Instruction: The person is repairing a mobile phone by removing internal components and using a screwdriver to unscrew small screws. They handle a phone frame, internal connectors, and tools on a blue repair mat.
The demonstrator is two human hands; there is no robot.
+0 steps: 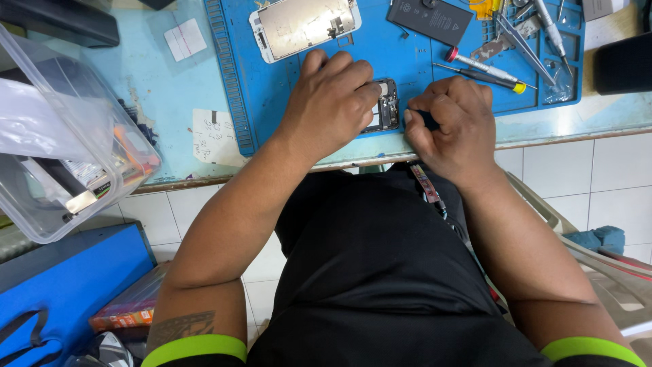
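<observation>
Working over the blue repair mat, the person keeps the job close to the near table edge, with both forearms coming up from below to meet over the work. Beyond the grip, toward the far side of the mat, a detached phone screen lies face down, and further right a black battery. Right of the grip lie a red-capped screwdriver and tweezers, near but apart from the hands.

The left hand lies cupped over the opened phone body, fingers curled down onto it and hiding most of it; only the right-hand strip of circuitry shows between the two hands. That pressing hold looks right for the step: the body should stay flat and unmoving on the mat.

The right hand is closed in a tight fist round a dark tool handle, whose tip, aimed left at the phone's edge, is hidden. Judging from this, the tip wants light, straight pressure, with the fist braced on the mat so that it cannot skid across the exposed parts.
</observation>
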